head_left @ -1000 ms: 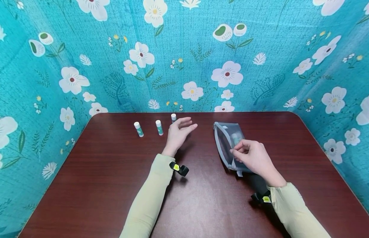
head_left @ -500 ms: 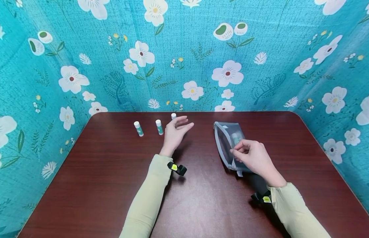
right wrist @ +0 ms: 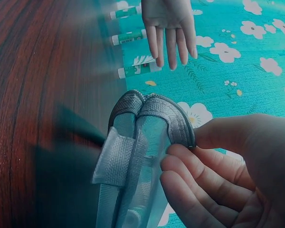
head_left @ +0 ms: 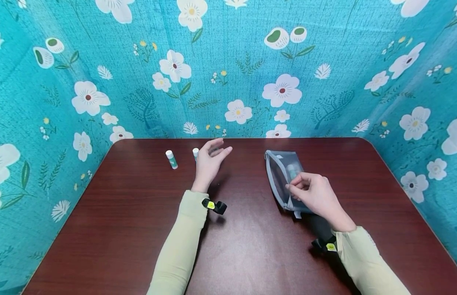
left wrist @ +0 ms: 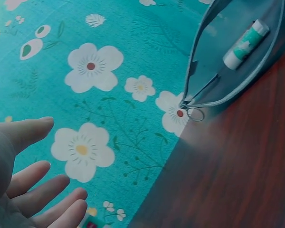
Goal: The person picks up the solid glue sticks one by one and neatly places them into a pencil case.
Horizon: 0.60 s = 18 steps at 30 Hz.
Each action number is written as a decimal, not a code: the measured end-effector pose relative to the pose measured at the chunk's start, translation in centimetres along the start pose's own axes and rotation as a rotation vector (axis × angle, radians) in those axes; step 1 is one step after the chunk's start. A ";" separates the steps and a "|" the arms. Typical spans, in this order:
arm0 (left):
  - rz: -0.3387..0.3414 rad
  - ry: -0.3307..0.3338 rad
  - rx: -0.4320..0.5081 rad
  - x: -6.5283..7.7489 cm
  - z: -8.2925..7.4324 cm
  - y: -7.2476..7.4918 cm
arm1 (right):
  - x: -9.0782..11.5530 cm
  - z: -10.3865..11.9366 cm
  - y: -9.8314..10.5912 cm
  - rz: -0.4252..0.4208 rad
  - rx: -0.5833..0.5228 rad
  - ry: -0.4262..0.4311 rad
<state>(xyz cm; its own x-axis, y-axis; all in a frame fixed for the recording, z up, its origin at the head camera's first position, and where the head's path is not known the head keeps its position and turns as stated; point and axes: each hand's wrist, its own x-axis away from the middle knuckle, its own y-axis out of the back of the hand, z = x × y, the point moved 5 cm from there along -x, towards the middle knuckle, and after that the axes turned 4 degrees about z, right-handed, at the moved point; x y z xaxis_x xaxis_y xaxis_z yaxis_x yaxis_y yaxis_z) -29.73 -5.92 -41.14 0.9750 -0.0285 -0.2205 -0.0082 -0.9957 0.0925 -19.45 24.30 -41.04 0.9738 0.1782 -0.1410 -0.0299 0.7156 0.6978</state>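
My right hand (head_left: 317, 196) pinches the edge of a grey mesh zip pouch (head_left: 275, 174), which lies unzipped on the table's right half. Inside the pouch is a white and green glue stick (left wrist: 246, 45). My left hand (head_left: 208, 166) hovers over the far side of the table, fingers apart and nothing held. To its left stands a glue stick (head_left: 171, 159) with a white cap, upright. A second glue stick (head_left: 195, 152) is partly covered by this hand. The third glue stick (right wrist: 135, 70) shows in the right wrist view but is hidden in the head view.
A dark red-brown table (head_left: 121, 221) spreads beneath both hands. Behind its far edge hangs a turquoise floral cloth (head_left: 213, 86). Each wrist wears a black camera strap, the left one (head_left: 215, 206) just above the tabletop.
My left hand has shifted left and slightly away from me, now covering the third glue stick and part of the second. The right hand and the pouch have stayed put.
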 end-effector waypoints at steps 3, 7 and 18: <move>-0.024 -0.004 0.003 0.0 -0.2 0.5 | 0.0 0.1 0.0 0.003 0.002 -0.002; -0.056 -0.025 -0.018 0.1 -0.4 0.9 | 0.1 0.0 0.0 0.005 0.004 -0.009; -0.123 -0.087 -0.054 -0.1 -1.0 1.5 | -0.1 0.0 -0.1 0.018 0.000 -0.011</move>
<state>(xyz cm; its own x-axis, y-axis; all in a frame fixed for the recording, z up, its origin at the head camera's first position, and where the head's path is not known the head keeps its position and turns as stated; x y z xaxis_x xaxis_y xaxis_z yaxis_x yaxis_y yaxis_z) -29.60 -7.35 -39.97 0.9448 0.0834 -0.3168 0.1244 -0.9860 0.1113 -19.54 24.25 -41.09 0.9756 0.1836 -0.1204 -0.0476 0.7120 0.7005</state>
